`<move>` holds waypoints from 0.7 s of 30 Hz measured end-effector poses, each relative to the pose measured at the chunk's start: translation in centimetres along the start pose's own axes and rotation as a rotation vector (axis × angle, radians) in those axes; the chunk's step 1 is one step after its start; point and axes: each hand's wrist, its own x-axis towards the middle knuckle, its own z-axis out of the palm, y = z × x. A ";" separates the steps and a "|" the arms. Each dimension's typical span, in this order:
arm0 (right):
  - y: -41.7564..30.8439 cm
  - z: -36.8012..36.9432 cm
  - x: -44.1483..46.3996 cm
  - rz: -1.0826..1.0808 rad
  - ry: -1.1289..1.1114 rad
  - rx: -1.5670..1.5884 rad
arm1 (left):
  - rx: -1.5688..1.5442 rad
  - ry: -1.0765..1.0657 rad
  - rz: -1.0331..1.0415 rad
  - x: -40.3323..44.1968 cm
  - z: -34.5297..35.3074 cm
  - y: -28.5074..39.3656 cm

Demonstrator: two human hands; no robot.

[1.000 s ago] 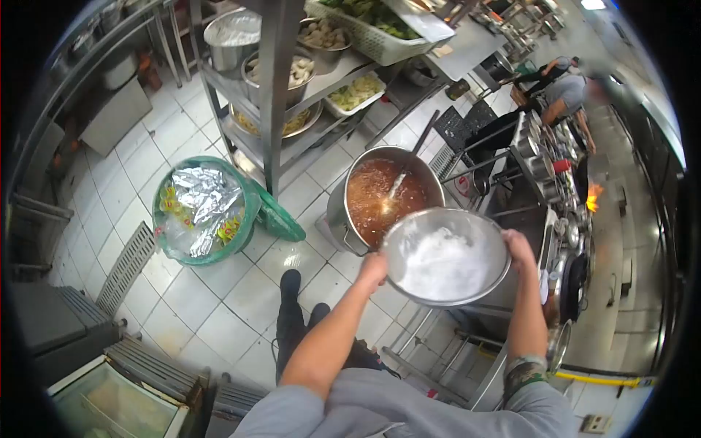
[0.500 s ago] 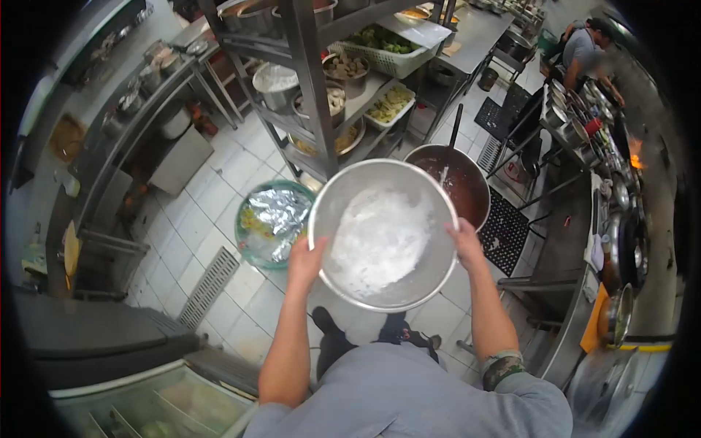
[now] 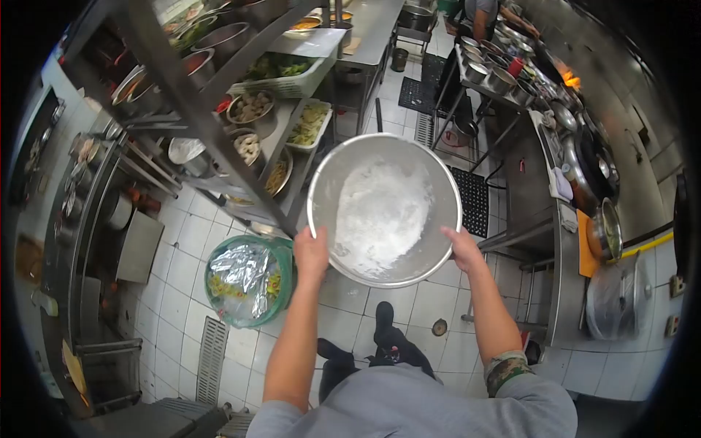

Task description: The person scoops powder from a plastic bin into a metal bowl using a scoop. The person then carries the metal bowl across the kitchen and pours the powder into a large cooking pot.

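Observation:
A large round metal bowl is held up in front of my body, above the tiled floor. White powder, perhaps flour, covers its bottom. My left hand grips the rim on the left, thumb on top. On the opposite side my right hand has its thumb over the rim. The fingers of both hands are partly hidden beneath the bowl. Behind the bowl, the dark handle of the large pot shows, while the pot itself is hidden.
A green basket with plastic-wrapped contents stands on the floor at left. Metal shelving with food trays rises beyond it. Along the right run a steel counter and woks. A co-worker stands near a flame.
My view has swung to the right and I have stepped forward with the bowl. It now covers the pot with the dark handle. Both hands keep their hold.

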 end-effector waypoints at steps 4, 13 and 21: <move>7.1 -4.7 5.1 0.267 0.144 -0.083 | 0.261 -0.058 0.021 -1.0 10.3 -10.3; 8.4 -8.5 10.1 0.370 0.043 -0.124 | 0.170 -0.110 -0.138 0.1 15.7 -13.2; 6.0 -10.7 9.9 0.216 0.102 -0.108 | -0.051 -0.288 -0.223 1.6 13.9 -7.6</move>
